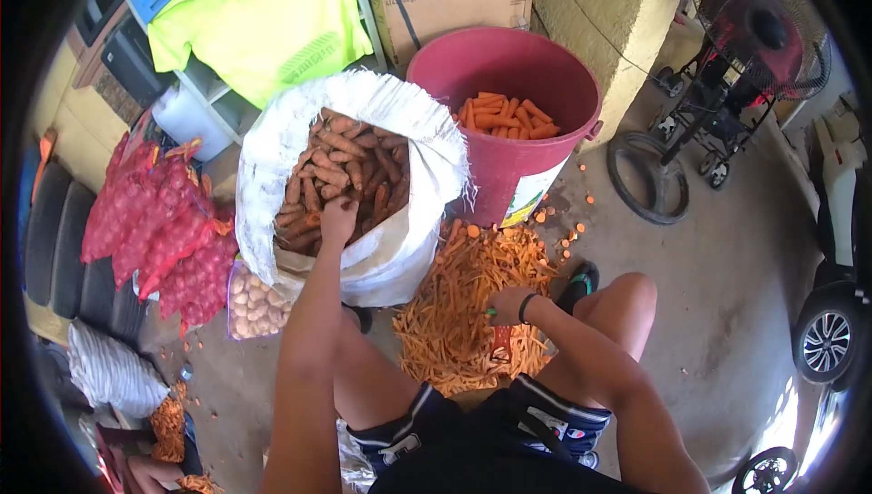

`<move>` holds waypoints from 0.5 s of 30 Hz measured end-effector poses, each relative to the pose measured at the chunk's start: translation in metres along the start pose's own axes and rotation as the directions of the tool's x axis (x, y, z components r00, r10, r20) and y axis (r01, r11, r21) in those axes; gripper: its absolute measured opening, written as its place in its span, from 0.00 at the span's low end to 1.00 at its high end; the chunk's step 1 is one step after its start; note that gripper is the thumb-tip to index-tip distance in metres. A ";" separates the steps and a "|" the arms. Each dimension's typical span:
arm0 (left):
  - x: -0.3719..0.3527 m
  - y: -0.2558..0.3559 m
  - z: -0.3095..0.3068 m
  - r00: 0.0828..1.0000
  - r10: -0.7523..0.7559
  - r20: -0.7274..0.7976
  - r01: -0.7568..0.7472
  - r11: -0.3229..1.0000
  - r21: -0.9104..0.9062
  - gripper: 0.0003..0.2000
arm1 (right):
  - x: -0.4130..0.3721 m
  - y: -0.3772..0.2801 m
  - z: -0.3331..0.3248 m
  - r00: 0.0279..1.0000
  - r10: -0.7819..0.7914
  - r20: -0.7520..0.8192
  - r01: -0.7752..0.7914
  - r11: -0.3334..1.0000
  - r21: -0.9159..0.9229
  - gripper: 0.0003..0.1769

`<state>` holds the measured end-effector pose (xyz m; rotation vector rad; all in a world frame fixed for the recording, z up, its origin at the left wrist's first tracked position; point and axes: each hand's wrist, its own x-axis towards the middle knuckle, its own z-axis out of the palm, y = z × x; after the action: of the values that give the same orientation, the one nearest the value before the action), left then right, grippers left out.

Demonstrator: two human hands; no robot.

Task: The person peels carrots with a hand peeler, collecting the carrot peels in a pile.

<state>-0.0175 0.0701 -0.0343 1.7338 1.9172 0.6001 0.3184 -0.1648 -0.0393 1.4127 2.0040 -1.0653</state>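
My left hand (339, 219) reaches into a white woven sack (422, 153) of unpeeled carrots (338, 160). Its fingers are closed at a carrot among the others, their tips partly hidden. Above a heap of carrot peelings (445, 312), my right hand (510, 306) is wrapped round a green-handled peeler (491, 312); its blade is hard to make out. Behind the heap stands a dark red bin (445, 67) with bright peeled carrots (509, 117) in it.
Red net bags of onions (154, 222) and a bag of pale bulbs (256, 303) stand left of the sack. Cut carrot ends (565, 242) lie by the bin. A fan (763, 31) stands at right. Part of another person (150, 471) shows at lower left.
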 end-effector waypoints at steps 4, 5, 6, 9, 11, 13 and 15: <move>0.002 0.010 0.024 0.991 -0.128 -0.030 0.131 0.982 0.135 0.25 | 0.014 0.000 -0.002 0.998 0.002 0.061 -0.003 1.000 0.016 0.27; 0.001 0.015 0.027 0.985 -0.160 -0.058 0.165 0.981 0.099 0.25 | 0.017 0.002 0.000 0.999 0.001 0.039 -0.002 1.000 0.023 0.27; 0.003 0.016 0.031 0.977 -0.194 -0.089 0.200 0.978 0.061 0.25 | 0.018 0.002 0.001 1.000 -0.001 0.016 0.000 1.000 0.027 0.27; 0.012 0.010 0.031 0.969 -0.230 -0.094 0.230 0.973 -0.010 0.24 | 0.017 0.001 -0.003 1.000 0.004 0.020 -0.005 0.999 0.032 0.27; 0.013 0.002 0.029 0.969 -0.212 -0.124 0.212 0.977 -0.015 0.23 | 0.015 0.001 -0.007 1.000 0.010 0.024 -0.010 1.000 0.015 0.28; 0.008 0.009 0.022 0.972 -0.189 -0.141 0.186 0.982 -0.034 0.22 | 0.022 0.005 -0.002 1.000 0.012 0.007 -0.012 1.000 -0.018 0.28; 0.001 0.013 0.011 0.974 -0.169 -0.148 0.161 0.985 -0.067 0.22 | 0.030 0.007 -0.001 1.000 0.009 -0.028 -0.010 1.000 -0.020 0.28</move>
<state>-0.0006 0.0724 -0.0345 1.5146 2.1040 0.7339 0.3146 -0.1462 -0.0632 1.4330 2.0203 -1.0243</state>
